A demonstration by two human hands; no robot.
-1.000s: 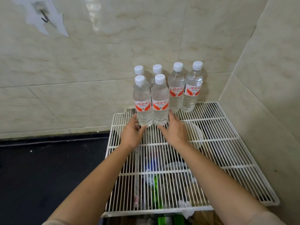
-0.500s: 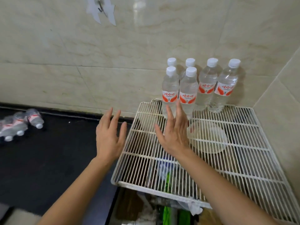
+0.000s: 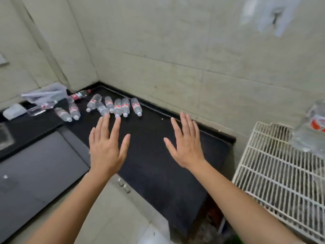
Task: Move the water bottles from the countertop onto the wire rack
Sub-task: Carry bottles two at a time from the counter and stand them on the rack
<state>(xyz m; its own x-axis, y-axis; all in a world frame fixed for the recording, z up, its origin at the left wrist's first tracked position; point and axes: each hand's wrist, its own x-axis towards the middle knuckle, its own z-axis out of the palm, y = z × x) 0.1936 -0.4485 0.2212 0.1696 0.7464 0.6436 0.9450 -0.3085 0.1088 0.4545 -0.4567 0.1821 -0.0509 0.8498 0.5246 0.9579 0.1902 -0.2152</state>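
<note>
Several clear water bottles (image 3: 121, 107) with red-and-white labels lie on their sides at the far left of the black countertop (image 3: 158, 155). My left hand (image 3: 107, 147) hovers over the counter just short of them, fingers spread, holding nothing. My right hand (image 3: 184, 143) is also open above the counter's middle, apart from any bottle. The white wire rack (image 3: 274, 173) is at the right edge, with a blurred upright bottle (image 3: 314, 131) standing on its far part.
A crumpled plastic wrap (image 3: 45, 93) and a white block (image 3: 14, 110) lie at the counter's far left, near a sink corner (image 3: 5, 138). Tiled walls close the back and left. A grey cabinet front (image 3: 40, 173) and floor tiles lie below the counter.
The view has swung left from the rack to the countertop. Both hands let go of the two upright bottles on the rack and moved left, open, toward the lying bottles.
</note>
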